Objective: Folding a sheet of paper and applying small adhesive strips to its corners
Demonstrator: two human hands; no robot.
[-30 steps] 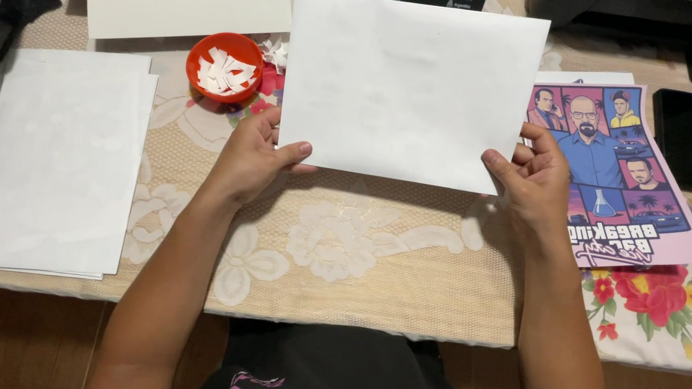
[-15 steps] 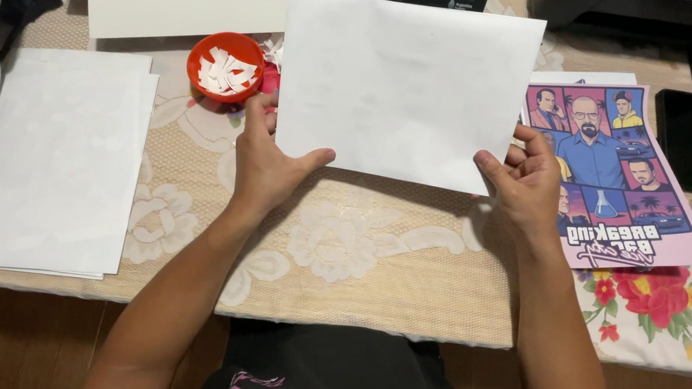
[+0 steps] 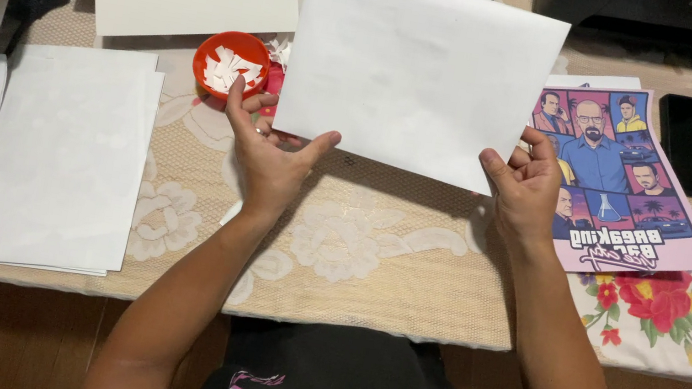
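Lace-covered table (image 3: 373, 254), blank white sheet (image 3: 422, 68) seemingly uncreased, left hand (image 3: 268, 159) and right hand (image 3: 523, 186) grip pinching its lower corners

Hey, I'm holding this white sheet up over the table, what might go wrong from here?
1. The white sheet is held only at its lower corners by the left hand and right hand; it may sag or crease.
2. The orange bowl of paper scraps sits right by the left hand; a nudge could spill it.
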